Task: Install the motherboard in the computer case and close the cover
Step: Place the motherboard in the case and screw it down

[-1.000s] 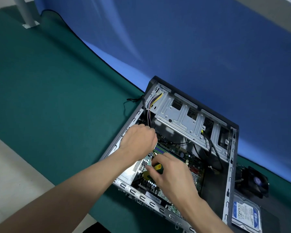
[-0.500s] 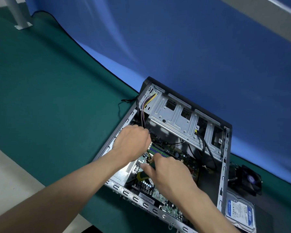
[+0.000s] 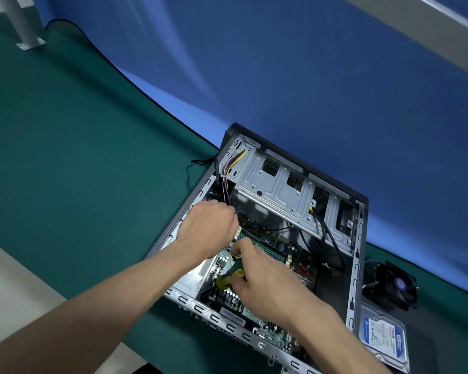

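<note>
While my right hand (image 3: pixel 265 282) gripped the yellow-handled screwdriver (image 3: pixel 229 279) over the green motherboard (image 3: pixel 295 255), my left hand (image 3: pixel 208 228), fingers curled and hidden so I could not tell its grip, sat inside the steel computer case (image 3: pixel 278 184); a boxy hard drive (image 3: pixel 384 338) lay beside the case.

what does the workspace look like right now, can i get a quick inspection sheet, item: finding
surface: green mat over the table, the open case lying on it
job's things: computer case on its side, cover off; motherboard inside; no cover seen
clutter: hard drive and cooler fan lie on the mat to the right of the case
grippers: left hand curled inside the case, what it holds is hidden; right hand grips a yellow-handled screwdriver over the board
cables: coloured wire bundle in the case's far corner; black cable trails out onto the mat
surroundings: blue backdrop behind; white post top left
</note>
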